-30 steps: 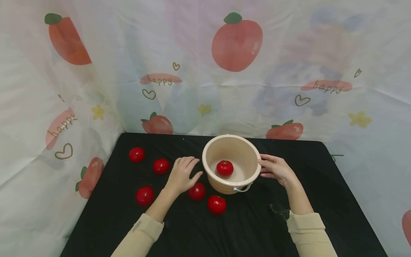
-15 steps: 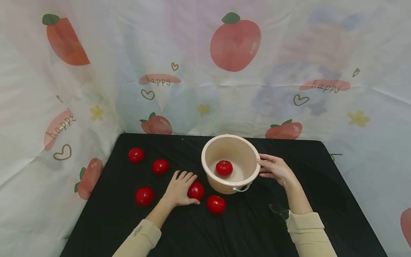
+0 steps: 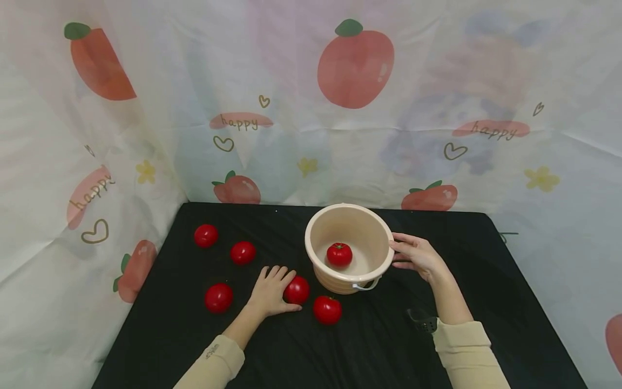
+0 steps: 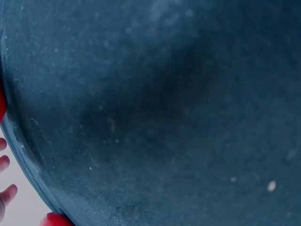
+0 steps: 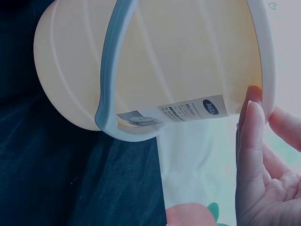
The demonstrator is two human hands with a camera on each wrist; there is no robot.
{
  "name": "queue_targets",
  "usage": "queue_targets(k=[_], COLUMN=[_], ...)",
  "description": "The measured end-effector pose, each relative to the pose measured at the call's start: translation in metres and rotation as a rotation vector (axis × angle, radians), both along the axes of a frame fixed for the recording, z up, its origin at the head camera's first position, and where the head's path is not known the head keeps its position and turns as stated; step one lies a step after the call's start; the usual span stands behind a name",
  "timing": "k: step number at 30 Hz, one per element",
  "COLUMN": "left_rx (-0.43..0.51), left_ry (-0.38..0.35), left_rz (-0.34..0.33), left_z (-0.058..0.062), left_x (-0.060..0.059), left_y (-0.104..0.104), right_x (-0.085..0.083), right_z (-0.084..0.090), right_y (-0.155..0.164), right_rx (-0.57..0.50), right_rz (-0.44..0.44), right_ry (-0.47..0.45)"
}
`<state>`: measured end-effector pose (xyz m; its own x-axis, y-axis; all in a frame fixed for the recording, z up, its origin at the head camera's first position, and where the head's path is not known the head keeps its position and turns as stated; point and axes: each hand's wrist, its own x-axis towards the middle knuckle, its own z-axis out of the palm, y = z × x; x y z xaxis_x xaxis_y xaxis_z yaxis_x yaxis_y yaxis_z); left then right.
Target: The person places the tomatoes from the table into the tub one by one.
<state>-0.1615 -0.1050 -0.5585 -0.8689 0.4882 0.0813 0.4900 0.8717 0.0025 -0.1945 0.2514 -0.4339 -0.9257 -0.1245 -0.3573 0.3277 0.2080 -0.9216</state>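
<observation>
My left hand is low over the black table, fingers spread around the left side of a red tomato. Its thumb lies on the near side of that tomato and the index finger by the far side. In the left wrist view, fingertips show at the edge. My right hand pinches the rim of a cream bucket on its right side, as the right wrist view also shows. Inside the bucket sits one tomato. Another tomato rests just in front of it.
Three more tomatoes lie to the left: one at the back, one further right and one nearer. The bucket's handle hangs at its front. A fruit-printed cloth stands behind the table.
My left hand has come back toward me from beside the bucket and lowered around the tomato. The right hand and the bucket have stayed in place.
</observation>
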Motion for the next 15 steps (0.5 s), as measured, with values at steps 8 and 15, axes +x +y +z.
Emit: queue_targets(k=[8,15], left_rx=[-0.023,0.002], left_ry=[0.04,0.192], left_rz=[-0.01,-0.03], left_z=[0.001,0.021], left_x=[0.0,-0.01], left_y=[0.0,-0.002], right_x=[0.001,0.001], right_z=[0.0,0.001], right_y=[0.0,-0.001], right_rx=[-0.004,0.012], right_rz=[-0.004,-0.001], right_ry=[-0.007,0.001])
